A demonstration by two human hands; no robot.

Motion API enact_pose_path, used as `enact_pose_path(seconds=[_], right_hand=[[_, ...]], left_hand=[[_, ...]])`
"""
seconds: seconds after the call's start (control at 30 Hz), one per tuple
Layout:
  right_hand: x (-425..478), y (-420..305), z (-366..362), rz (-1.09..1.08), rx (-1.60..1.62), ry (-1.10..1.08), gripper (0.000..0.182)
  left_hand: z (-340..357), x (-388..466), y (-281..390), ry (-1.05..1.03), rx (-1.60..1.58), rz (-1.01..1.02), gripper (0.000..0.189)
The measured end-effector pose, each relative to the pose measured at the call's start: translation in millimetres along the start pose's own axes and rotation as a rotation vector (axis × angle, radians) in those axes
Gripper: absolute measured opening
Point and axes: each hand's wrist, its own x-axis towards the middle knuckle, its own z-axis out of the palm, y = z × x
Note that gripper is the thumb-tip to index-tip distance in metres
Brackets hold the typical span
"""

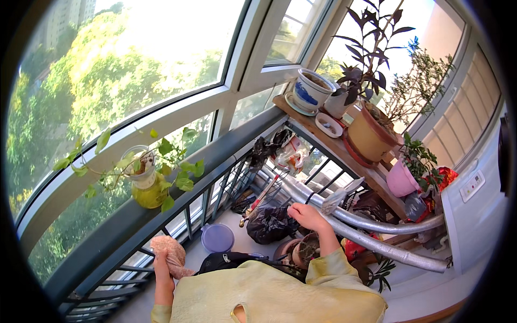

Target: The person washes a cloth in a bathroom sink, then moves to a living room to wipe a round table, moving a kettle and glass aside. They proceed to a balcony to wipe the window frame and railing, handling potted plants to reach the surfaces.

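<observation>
My left hand (160, 264) grips a fuzzy pink cloth (171, 248) beside the dark metal railing (121, 266). My right hand (305, 216) is held out in front of me with its fingers curled in, and nothing shows in it. Below and left of that hand is a black plastic bag (268, 228) on the floor. Silver foil-wrapped ducts (351, 232) run just beyond and to the right of it. Under my right forearm, partly hidden, sits a terracotta-coloured plant pot (301, 254).
A trailing vine stands in a yellow-green vase (150, 191) on the rail. Potted plants, including a brown-rimmed pot (369, 135) and a pink pot (402, 177), line a wooden plank (347, 149). A lilac round lid (218, 238) lies on the floor. Windows (161, 52) enclose the left side.
</observation>
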Motion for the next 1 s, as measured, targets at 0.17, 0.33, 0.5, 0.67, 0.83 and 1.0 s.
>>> enact_pose_path(seconds=[0.17,0.33,0.5,0.67,0.83,1.0], right_hand=[[24.5,-69.9,39.4,-0.381,0.243,-0.235,0.035],[32.6,-132.8,79.8,-0.717,0.314,-0.444,0.077],[27.3,-146.7,102.9,-0.881,0.451,-0.465,0.107],[33.9,-144.0,85.9,-0.751,0.638,-0.431,0.087],[47.3,-124.7,73.4,-0.649,0.702,-0.356,0.068],[91.5,-115.8,20.3,-0.693,0.936,0.07,0.065]], left_hand=[[27.5,-21.5,25.4,-0.124,0.221,0.006,0.035],[66.3,-33.0,33.2,-0.32,0.297,0.039,0.032],[116.9,-51.0,46.6,-0.482,0.259,0.038,0.037],[139.8,-52.2,48.7,-0.639,0.319,0.055,0.043],[144.3,-52.2,53.4,-0.623,0.46,0.29,0.038],[99.7,-58.9,69.7,-0.226,0.646,0.748,0.025]])
